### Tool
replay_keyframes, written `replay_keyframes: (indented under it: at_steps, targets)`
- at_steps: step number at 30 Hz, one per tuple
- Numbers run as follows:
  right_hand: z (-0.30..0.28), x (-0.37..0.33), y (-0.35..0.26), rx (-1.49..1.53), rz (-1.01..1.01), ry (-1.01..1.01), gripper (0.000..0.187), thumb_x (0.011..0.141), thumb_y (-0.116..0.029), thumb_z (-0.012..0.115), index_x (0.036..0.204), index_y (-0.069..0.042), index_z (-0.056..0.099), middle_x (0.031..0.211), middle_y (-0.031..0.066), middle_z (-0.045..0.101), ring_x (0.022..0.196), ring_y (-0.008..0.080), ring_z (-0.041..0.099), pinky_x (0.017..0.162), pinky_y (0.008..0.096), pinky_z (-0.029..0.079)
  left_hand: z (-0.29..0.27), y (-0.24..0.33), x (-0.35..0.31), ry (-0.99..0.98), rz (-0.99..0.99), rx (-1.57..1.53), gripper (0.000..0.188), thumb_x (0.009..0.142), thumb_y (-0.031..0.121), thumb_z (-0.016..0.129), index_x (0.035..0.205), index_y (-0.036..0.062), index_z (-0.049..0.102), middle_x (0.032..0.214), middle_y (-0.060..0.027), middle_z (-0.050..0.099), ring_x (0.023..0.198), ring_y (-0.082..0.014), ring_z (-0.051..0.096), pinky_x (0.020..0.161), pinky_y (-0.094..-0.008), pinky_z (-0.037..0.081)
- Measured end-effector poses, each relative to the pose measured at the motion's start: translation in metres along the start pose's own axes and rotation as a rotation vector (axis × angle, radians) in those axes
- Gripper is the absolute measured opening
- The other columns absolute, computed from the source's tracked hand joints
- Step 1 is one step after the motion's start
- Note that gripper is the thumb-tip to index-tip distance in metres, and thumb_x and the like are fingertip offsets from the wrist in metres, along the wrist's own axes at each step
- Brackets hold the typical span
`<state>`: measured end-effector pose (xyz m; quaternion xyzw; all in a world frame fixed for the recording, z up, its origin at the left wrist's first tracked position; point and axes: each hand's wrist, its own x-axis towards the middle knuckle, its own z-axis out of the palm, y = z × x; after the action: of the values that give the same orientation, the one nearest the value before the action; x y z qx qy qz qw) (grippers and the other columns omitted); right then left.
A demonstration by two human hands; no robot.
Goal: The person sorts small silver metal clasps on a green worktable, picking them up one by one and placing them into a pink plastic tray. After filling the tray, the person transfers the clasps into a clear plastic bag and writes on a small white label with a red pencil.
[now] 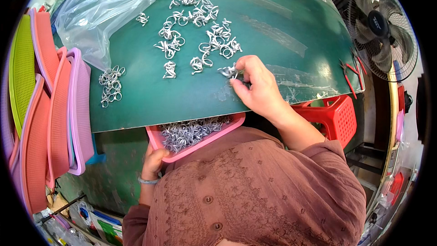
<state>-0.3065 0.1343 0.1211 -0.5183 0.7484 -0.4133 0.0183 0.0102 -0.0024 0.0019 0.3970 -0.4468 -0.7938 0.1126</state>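
My right hand point(255, 84) is over the green table point(150, 102), its thumb and fingers pinched on a few silver metal rings point(227, 71) with curled ends. Below the table's front edge, my left hand point(154, 160) grips the left side of a pink plastic basket point(200, 151). Many similar rings point(191, 134) fill the basket, which sits against my body, its far side hidden under the tabletop. Small clusters of rings point(221, 38) lie beyond my right hand. Another cluster point(111, 84) rests near the table's left edge.
A clear plastic bag point(98, 18) lies at the table's far left. Pink, green and purple baskets point(79, 109) are stacked on the left. Red-handled pliers point(349, 79) lie at the right edge, above a red stool point(341, 120). A black fan point(378, 23) stands at far right.
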Motion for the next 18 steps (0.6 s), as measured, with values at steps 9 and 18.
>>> replay_keyframes:
  at_steps: [9, 18]
  targets:
    - [-0.008, -0.001, 0.002, -0.066, 0.129, 0.023, 0.029, 0.072, -0.007, 0.066, 0.095, -0.004, 0.048, 0.087, 0.0135, 0.057, 0.078, 0.0320, 0.056, 0.066, 0.0371, 0.046, 0.003, 0.003, 0.000, 0.016, -0.021, 0.002, 0.064, 0.063, -0.001, 0.052, 0.126, -0.0017, 0.039, 0.113, -0.0083, 0.052, 0.102, -0.0204, 0.052, 0.088, -0.0316, 0.042]
    - [0.004, 0.009, -0.004, -0.082, -0.189, -0.183, 0.027, 0.071, -0.009, 0.066, 0.097, -0.010, 0.057, 0.093, 0.0067, 0.060, 0.094, 0.0280, 0.050, 0.084, 0.0408, 0.036, 0.005, 0.004, -0.001, 0.008, 0.009, -0.014, 0.062, 0.063, -0.001, 0.052, 0.125, -0.0020, 0.041, 0.109, -0.0072, 0.053, 0.097, -0.0185, 0.052, 0.084, -0.0295, 0.043]
